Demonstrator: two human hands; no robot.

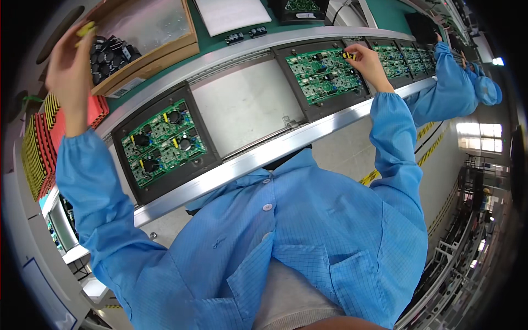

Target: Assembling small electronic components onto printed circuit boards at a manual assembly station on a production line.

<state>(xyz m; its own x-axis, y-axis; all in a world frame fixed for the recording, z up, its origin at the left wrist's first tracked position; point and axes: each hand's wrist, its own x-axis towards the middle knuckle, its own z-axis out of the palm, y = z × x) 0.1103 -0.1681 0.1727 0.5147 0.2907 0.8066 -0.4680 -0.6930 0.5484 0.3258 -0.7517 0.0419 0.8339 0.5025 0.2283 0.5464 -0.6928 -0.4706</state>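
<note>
1. Fingertips of right hand (367, 61) pinched on small yellow component (347, 55), pressed down at upper right corner of green circuit board (324, 74) seated in black carrier tray (308, 107) on conveyor (258, 157).
2. Left hand (69, 66) raised beside cardboard box (165, 47), fingers closed on several yellow parts (85, 28); exact count not discernible.
3. Handling judgement, yellow component: very light, rigid, small enough to slip from fingertips; leads likely thin and easily bent. Best taken by the body between thumb and forefinger, not by the legs.
4. Handling judgement, board: stiff but fragile, populated with delicate parts; edges or carrier only to be touched, flat of board avoided.
5. Second board (162, 140) in its own black tray, further left on conveyor, fitted with black round capacitors and yellow parts; plain grey plate (247, 104) between the two trays.
6. Box contents: loose black cylindrical capacitors (113, 52) at left end, clear plastic liner (146, 22) above; white label (127, 88) on lower front corner of box, print too small to read.
7. White sheet (231, 14) on green bench top behind conveyor; red-and-yellow striped bins (41, 146) at far left.
8. Yellow-and-black hazard striping (432, 146) on floor at right. Co-worker's blue sleeve (448, 88) further down the line, over more boards.
</note>
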